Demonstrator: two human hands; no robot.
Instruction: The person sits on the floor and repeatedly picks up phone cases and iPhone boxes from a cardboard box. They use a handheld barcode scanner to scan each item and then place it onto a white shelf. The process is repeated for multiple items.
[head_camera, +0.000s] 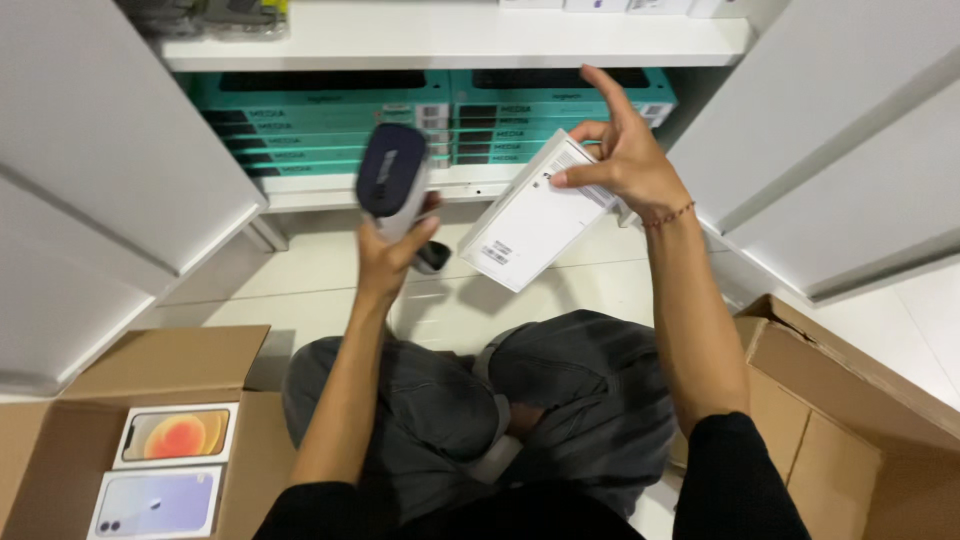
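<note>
R hand (622, 160): thumb and curled fingers pinch the upper right corner of a flat white phone box (535, 215), index finger stuck out straight, pointing up-left, off the box. Box is held in the air, back face w/ label stickers toward the camera, long axis running from upper right down to lower left, low end hanging free.

L hand (393, 250): closed around the grip of a handheld barcode scanner (392, 175), dark head up, tilted slightly right. Scanner sits just left of the box, near but not touching; L hand is lower than R.

Outward: both are raised in front of an open white cabinet (470, 40) w/ a stack of teal flat boxes (340, 125) on the lower shelf. Person sits cross-legged on the floor. Open cardboard carton (200, 360) at lower left holds two more phone boxes (178, 435); another carton (850, 400) at right.
</note>
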